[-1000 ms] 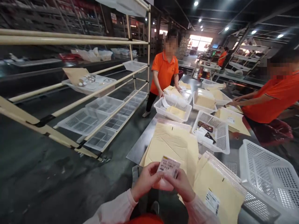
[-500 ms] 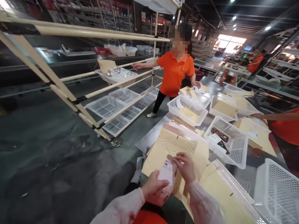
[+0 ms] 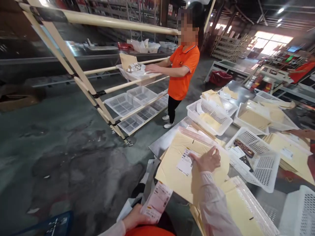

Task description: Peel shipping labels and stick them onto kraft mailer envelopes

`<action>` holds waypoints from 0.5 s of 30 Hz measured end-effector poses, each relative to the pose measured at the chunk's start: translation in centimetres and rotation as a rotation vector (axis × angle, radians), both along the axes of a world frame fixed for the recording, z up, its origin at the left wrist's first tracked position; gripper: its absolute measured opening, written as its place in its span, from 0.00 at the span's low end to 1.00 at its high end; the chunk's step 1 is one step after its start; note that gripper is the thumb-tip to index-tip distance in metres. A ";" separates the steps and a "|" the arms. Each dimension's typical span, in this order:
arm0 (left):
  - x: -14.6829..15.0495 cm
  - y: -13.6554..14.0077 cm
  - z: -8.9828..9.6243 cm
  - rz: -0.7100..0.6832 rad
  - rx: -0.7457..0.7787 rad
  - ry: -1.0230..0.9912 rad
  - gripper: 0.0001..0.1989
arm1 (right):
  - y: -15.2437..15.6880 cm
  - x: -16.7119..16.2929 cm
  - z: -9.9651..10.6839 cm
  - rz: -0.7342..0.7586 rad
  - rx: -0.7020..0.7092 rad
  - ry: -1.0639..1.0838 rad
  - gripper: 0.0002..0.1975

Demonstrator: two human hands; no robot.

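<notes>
A strip of printed shipping labels (image 3: 158,200) is gripped in my left hand (image 3: 136,217), low in front of my body. On the table's near corner lies a stack of yellow padded envelopes (image 3: 169,170). One white shipping label (image 3: 185,162) lies flat on the top envelope. My right hand (image 3: 208,160) rests over that envelope, its thumb touching the label's right edge and its fingers apart, slightly bent. A second pile of padded envelopes (image 3: 243,209) lies to the right, beside my right forearm.
White baskets (image 3: 268,177) with envelopes and goods stand along the metal table (image 3: 159,144). A pipe rack (image 3: 105,91) holding bins is on the left. Beside it a co-worker in orange (image 3: 184,72) reaches to a bin. Another person's hand (image 3: 304,132) is at the right.
A label now lies on the top envelope, with my right hand on it. My left hand has moved down and left with the label strip. The co-worker has turned toward the rack.
</notes>
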State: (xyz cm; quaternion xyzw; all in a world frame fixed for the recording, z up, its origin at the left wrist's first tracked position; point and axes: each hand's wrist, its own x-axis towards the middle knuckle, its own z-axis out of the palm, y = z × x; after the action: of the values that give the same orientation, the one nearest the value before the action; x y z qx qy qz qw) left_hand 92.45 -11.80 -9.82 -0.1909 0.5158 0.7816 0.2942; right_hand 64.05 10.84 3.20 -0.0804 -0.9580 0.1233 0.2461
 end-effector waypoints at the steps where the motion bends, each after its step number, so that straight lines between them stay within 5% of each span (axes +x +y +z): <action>1: -0.5 -0.3 0.4 0.031 -0.003 0.028 0.23 | -0.2 0.2 0.3 -0.081 -0.020 -0.023 0.67; 3: -2.4 -0.5 1.7 0.100 0.018 0.076 0.26 | -0.6 0.4 0.5 -0.144 -0.090 -0.059 0.68; 8: -7.2 0.7 5.1 0.103 0.098 0.167 0.28 | 1.7 0.0 1.8 0.115 -0.377 0.227 0.49; 11: -8.5 1.4 6.6 0.008 0.114 0.165 0.25 | 9.8 1.8 4.4 -0.013 -0.388 0.395 0.51; 15: -9.2 1.8 8.6 -0.125 0.116 0.174 0.24 | 23.3 10.4 5.9 -0.289 -0.268 0.391 0.53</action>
State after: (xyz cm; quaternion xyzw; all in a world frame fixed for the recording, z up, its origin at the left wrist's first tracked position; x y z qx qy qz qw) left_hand 83.20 -10.02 -1.19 -0.0727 0.5043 0.8038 0.3070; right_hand 74.42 34.10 9.14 -0.2228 -0.8461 0.2258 0.4285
